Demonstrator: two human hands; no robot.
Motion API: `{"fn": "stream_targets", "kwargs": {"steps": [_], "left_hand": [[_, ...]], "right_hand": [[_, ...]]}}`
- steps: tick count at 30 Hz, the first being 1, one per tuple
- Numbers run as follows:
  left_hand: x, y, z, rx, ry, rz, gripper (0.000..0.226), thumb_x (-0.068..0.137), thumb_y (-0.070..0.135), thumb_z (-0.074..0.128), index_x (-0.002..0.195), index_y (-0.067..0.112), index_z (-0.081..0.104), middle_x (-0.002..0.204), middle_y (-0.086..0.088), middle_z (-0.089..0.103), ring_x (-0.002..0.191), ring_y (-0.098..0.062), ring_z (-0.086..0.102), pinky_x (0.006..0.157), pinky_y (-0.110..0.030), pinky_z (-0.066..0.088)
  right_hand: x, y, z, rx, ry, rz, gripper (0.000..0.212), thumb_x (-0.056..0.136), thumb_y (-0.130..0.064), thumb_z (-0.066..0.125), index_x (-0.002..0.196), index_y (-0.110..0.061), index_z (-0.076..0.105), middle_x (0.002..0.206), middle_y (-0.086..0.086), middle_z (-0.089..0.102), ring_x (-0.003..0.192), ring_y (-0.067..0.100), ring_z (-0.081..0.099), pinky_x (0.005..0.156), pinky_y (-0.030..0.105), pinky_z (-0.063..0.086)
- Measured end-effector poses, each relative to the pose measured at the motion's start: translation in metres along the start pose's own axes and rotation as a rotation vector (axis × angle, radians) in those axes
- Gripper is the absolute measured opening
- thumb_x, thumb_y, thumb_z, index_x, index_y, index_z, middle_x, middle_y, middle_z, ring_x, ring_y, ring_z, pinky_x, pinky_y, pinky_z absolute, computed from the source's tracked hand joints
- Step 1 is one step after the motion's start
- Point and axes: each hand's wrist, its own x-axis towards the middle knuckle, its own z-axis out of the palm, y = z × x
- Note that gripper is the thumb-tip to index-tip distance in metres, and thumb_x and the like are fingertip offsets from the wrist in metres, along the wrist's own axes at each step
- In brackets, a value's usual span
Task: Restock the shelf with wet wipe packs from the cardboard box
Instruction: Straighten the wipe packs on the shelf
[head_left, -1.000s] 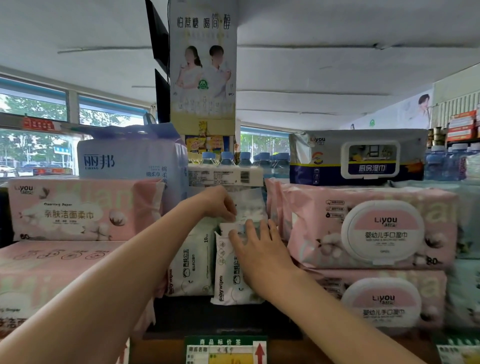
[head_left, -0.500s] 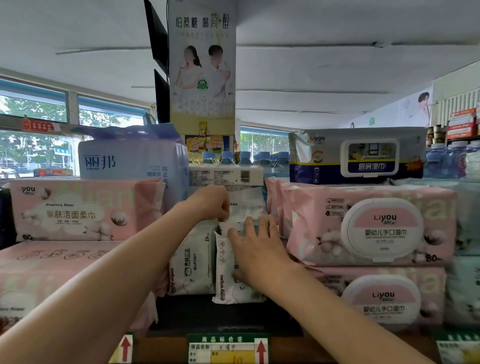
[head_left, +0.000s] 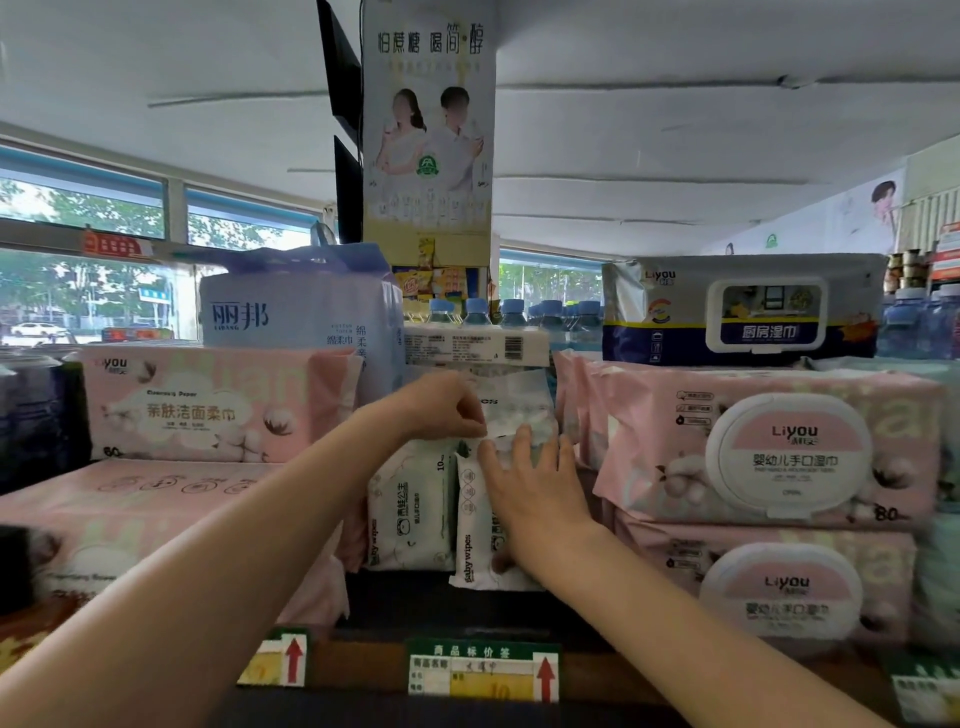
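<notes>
Left hand (head_left: 447, 405) pinches a small wipe pack (head_left: 519, 408) above the upright packs (head_left: 415, 512) in the shelf gap. Right hand (head_left: 535, 493) lies flat, fingers straight, on the front pack (head_left: 475, 540). Better keep R pressing so the row stays upright, then slide the new pack down w/o tilting.

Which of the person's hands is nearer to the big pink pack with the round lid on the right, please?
Right. The right hand lies flat on a baby wipes pack just beside the pink pack; the left hand pinches a small pack farther left.
</notes>
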Motion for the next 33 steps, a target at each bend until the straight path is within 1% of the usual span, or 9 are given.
{"fn": "stream_targets", "kwargs": {"steps": [4, 9, 13, 19, 23, 26, 28, 30, 33], "left_hand": [[-0.006, -0.001, -0.012, -0.02, -0.149, -0.028, 0.029, 0.09, 0.025, 0.056, 0.114, 0.01, 0.065, 0.117, -0.003, 0.066, 0.107, -0.017, 0.059, 0.098, -0.028, 0.041], [-0.003, -0.001, -0.001, 0.193, 0.039, -0.018, 0.021, 0.084, 0.034, 0.063, 0.098, 0.02, 0.071, 0.094, 0.006, 0.068, 0.086, -0.009, 0.053, 0.096, -0.04, 0.046], [-0.003, 0.002, -0.001, 0.253, 0.116, -0.016, 0.022, 0.086, 0.033, 0.061, 0.098, 0.018, 0.071, 0.095, 0.004, 0.067, 0.083, -0.008, 0.05, 0.09, -0.034, 0.044], [-0.011, -0.001, -0.004, 0.124, 0.009, -0.039, 0.025, 0.091, 0.025, 0.055, 0.107, 0.009, 0.066, 0.108, -0.006, 0.067, 0.098, -0.018, 0.06, 0.091, -0.029, 0.047], [-0.036, -0.013, -0.019, -0.046, 0.093, -0.105, 0.025, 0.095, 0.015, 0.046, 0.114, 0.008, 0.062, 0.101, -0.005, 0.064, 0.086, -0.017, 0.06, 0.07, -0.022, 0.051], [-0.055, -0.017, -0.024, -0.165, 0.201, -0.145, 0.023, 0.093, 0.006, 0.046, 0.106, 0.004, 0.065, 0.094, -0.009, 0.064, 0.079, -0.022, 0.061, 0.069, -0.032, 0.056], [-0.065, -0.006, -0.02, -0.186, 0.256, -0.11, 0.021, 0.091, 0.005, 0.048, 0.102, 0.004, 0.067, 0.094, -0.01, 0.067, 0.079, -0.026, 0.063, 0.075, -0.037, 0.056], [-0.075, 0.013, -0.01, -0.16, 0.227, -0.042, 0.021, 0.091, 0.008, 0.049, 0.1, 0.008, 0.068, 0.096, -0.008, 0.07, 0.084, -0.023, 0.065, 0.083, -0.037, 0.056], [-0.091, 0.045, 0.007, -0.102, 0.156, 0.057, 0.023, 0.09, 0.013, 0.049, 0.098, 0.016, 0.07, 0.098, -0.004, 0.071, 0.088, -0.016, 0.065, 0.087, -0.035, 0.054]], "right_hand": [[-0.002, 0.001, 0.0, -0.012, 0.024, -0.003, 0.101, 0.076, -0.032, 0.072, 0.147, -0.014, 0.002, 0.15, 0.032, 0.004, 0.138, 0.05, 0.012, 0.112, 0.061, 0.0], [-0.007, 0.002, 0.003, 0.025, 0.065, 0.023, 0.095, 0.083, -0.029, 0.066, 0.148, -0.018, -0.003, 0.151, 0.031, 0.0, 0.139, 0.051, 0.006, 0.113, 0.058, -0.002], [-0.005, 0.005, 0.006, 0.061, 0.089, 0.048, 0.079, 0.095, -0.027, 0.049, 0.149, -0.017, -0.007, 0.151, 0.034, -0.007, 0.139, 0.053, -0.004, 0.113, 0.056, -0.005], [-0.002, 0.005, -0.001, -0.084, 0.014, 0.0, 0.098, 0.09, -0.034, 0.056, 0.146, -0.012, -0.021, 0.15, 0.036, -0.01, 0.139, 0.053, -0.005, 0.112, 0.057, -0.006], [-0.011, 0.011, -0.019, -0.085, -0.019, -0.046, 0.09, 0.091, -0.017, 0.053, 0.147, -0.016, -0.018, 0.154, 0.028, -0.008, 0.141, 0.048, -0.003, 0.114, 0.053, -0.004], [-0.024, 0.009, -0.035, -0.079, 0.012, -0.06, 0.089, 0.089, -0.009, 0.055, 0.149, -0.012, -0.01, 0.154, 0.025, 0.003, 0.142, 0.043, 0.005, 0.116, 0.049, 0.004], [-0.039, 0.004, -0.042, -0.064, 0.054, -0.07, 0.076, 0.088, -0.009, 0.056, 0.148, -0.009, 0.008, 0.15, 0.022, 0.02, 0.139, 0.039, 0.019, 0.115, 0.046, 0.015], [-0.06, 0.0, -0.044, -0.013, 0.095, -0.106, 0.054, 0.089, -0.009, 0.051, 0.14, -0.011, 0.032, 0.14, 0.015, 0.038, 0.132, 0.033, 0.034, 0.11, 0.042, 0.026], [-0.091, 0.001, -0.045, 0.035, 0.147, -0.109, 0.037, 0.091, -0.011, 0.048, 0.128, -0.012, 0.049, 0.128, 0.01, 0.051, 0.121, 0.027, 0.044, 0.1, 0.036, 0.037]]}}
